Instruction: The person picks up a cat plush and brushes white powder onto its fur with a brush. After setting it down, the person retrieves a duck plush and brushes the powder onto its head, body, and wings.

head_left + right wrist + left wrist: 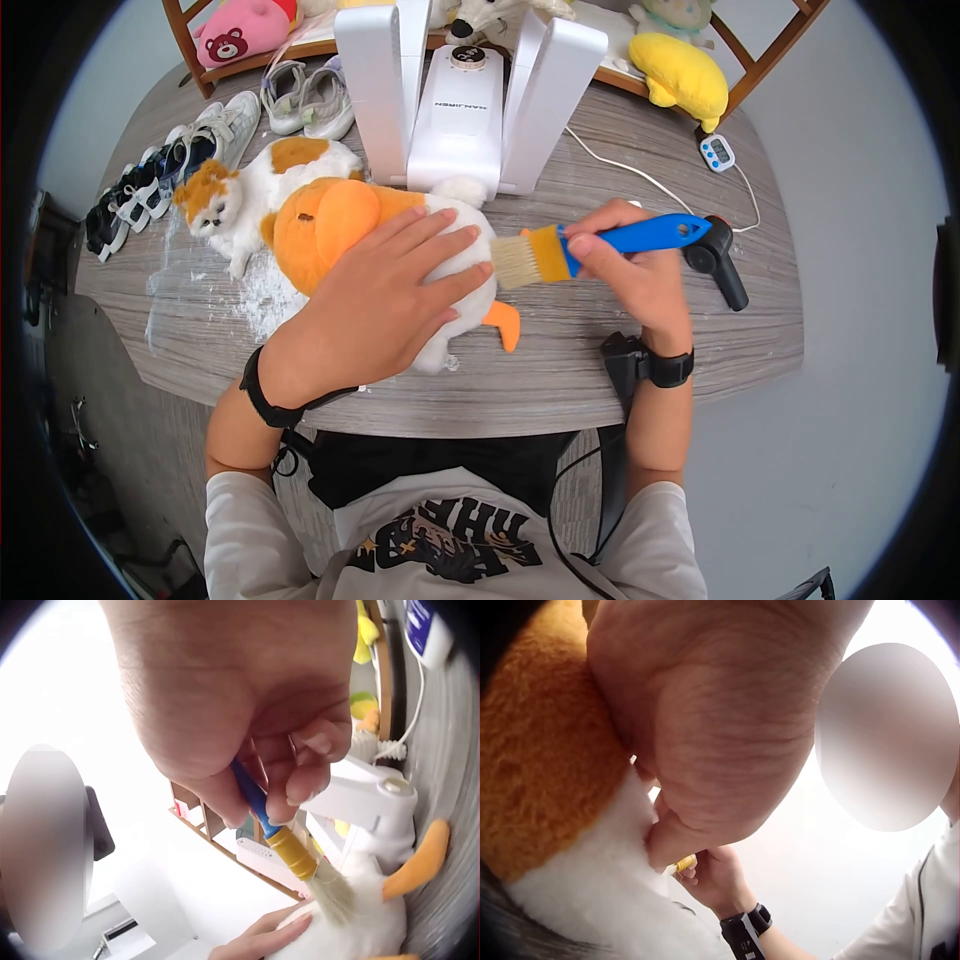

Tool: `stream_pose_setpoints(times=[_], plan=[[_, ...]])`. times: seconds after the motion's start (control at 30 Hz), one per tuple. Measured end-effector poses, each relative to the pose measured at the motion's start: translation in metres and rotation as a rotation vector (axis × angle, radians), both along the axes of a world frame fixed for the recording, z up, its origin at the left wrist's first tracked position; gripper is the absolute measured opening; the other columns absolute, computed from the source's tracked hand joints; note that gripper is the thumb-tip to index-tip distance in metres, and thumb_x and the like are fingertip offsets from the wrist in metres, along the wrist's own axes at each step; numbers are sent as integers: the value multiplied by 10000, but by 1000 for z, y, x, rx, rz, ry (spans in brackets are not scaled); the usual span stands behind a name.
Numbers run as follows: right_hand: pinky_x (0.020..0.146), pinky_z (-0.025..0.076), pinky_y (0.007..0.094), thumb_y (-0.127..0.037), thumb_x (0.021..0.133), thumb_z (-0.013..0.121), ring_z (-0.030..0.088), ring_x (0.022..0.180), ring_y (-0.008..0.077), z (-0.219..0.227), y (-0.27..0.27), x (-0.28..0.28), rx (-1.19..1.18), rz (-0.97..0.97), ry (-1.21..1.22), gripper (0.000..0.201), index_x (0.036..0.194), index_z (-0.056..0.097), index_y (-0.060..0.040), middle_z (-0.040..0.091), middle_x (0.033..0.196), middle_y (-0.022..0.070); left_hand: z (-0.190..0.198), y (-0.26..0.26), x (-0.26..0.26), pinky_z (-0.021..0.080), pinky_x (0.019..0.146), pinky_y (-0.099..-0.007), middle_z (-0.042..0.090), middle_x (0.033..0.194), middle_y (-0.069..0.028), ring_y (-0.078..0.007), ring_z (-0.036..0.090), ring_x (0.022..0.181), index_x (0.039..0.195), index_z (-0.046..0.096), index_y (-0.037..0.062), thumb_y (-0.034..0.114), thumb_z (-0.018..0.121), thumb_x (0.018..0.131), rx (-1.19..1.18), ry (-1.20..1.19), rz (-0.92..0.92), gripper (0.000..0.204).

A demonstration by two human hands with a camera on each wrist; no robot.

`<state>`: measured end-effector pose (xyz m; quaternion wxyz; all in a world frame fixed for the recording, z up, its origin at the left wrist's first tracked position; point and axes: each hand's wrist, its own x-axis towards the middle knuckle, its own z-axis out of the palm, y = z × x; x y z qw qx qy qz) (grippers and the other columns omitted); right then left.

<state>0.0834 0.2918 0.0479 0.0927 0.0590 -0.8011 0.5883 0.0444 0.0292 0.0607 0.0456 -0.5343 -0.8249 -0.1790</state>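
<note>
A plush duck (455, 305) with an orange head and white body lies on its side on the grey wood-grain table. Across its head and belly rests my left hand (385, 285), fingers spread and stretched out over the plush. My right hand (635, 270) pinches a paintbrush by its blue handle near the yellow ferrule. The brush's pale bristles (332, 896) meet the white body, just beyond my left fingertips. In the left wrist view the duck's orange and white plush (547, 772) shows beneath my left hand, whose palm side fills the middle.
White powder (262, 300) is scattered left of the duck, near a plush cat (285, 175). Several shoes (205, 140) line the left edge. Behind stands a white appliance with upright arms (455, 120). At right lie a black handheld device (722, 262) and a small timer (717, 153) with a cable.
</note>
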Motion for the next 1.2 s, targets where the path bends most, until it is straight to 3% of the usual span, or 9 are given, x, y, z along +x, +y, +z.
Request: stream_pose_setpoints(times=[0.07,0.13,0.27,0.33,0.57,0.7,0.8,1.03,1.2], plan=[[540,426,248,-157,854,734,578,602,77,-2,1,-2,-102,26,21,153,819,676,-19,617,624,18,0,1,1,320,1134,-508,501,1405,-153,-373,421,1342,1290,612,104,152,667,827,-3,-7,-5,468],[549,443,259,-189,875,723,599,618,100,-3,7,-7,523,-89,-41,173,844,676,-26,635,658,30,0,1,1,320,1134,-508,499,1407,-152,-374,420,1343,1290,612,104,146,666,828,-5,-11,5,467],[561,461,290,-228,881,709,619,632,148,-3,12,-9,508,-290,-35,189,857,683,-42,652,689,61,0,0,0,319,1134,-510,499,1406,-151,-375,420,1342,1291,612,106,143,664,830,4,-2,5,465],[562,465,308,-257,870,705,625,621,193,-5,7,-7,-24,-147,21,211,868,684,-48,642,668,95,-1,0,1,319,1134,-509,500,1404,-151,-374,419,1343,1293,611,107,142,658,836,9,-13,4,461],[550,453,289,-226,888,690,598,577,169,0,5,-10,527,-351,-43,210,856,669,-20,625,627,84,-1,-2,1,319,1135,-505,496,1410,-149,-371,418,1344,1296,608,104,142,657,839,17,-6,10,461],[485,424,304,-218,890,685,553,472,172,-19,-7,-12,-10,-90,81,202,803,654,-38,590,546,54,-1,-1,2,322,1132,-503,496,1410,-149,-371,421,1341,1295,608,105,142,658,838,12,-14,4,462],[491,416,282,-193,897,684,538,496,116,-13,-1,-14,418,-209,19,196,797,647,-28,585,556,33,-2,0,1,325,1129,-502,495,1411,-148,-371,423,1339,1293,610,104,142,660,837,10,-10,6,460],[496,418,290,-200,894,688,551,513,128,-11,-4,-12,5,-98,7,205,812,657,-14,596,567,49,-2,-1,3,329,1125,-501,497,1410,-149,-372,426,1335,1285,613,102,142,662,834,20,-11,8,456],[509,409,257,-188,904,688,536,550,78,-13,5,-14,350,-289,10,195,829,659,-10,607,612,19,-2,-1,3,330,1124,-501,500,1407,-152,-373,427,1335,1286,614,101,141,659,836,22,-12,9,454]])
